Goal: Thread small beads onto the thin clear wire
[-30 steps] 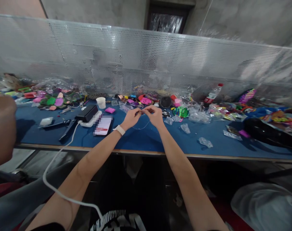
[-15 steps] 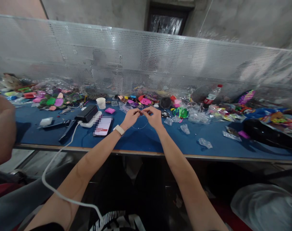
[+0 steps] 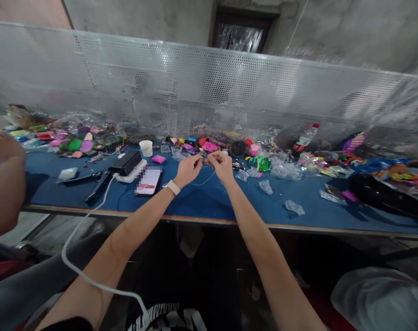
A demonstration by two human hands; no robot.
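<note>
My left hand, with a pale band on its wrist, hovers over the blue table with its fingers pinched. Close on its right, my right hand pinches too, fingertips almost meeting the left ones. A thin, pale string hangs in a curve below and between the hands, running up to both sets of fingertips. Whatever small piece may sit between the fingertips is too tiny to make out. Left of my hands lie a phone and a pink packet.
A black box on a white power strip trails a white cable across my left arm. Behind are a paper cup, colourful clutter, a cola bottle and a perforated metal screen. Another person's arm rests at left.
The fingertips have drawn slightly apart, the right hand shifting a little to the right. The hanging string's curve has changed shape. Other things stay where they were.
</note>
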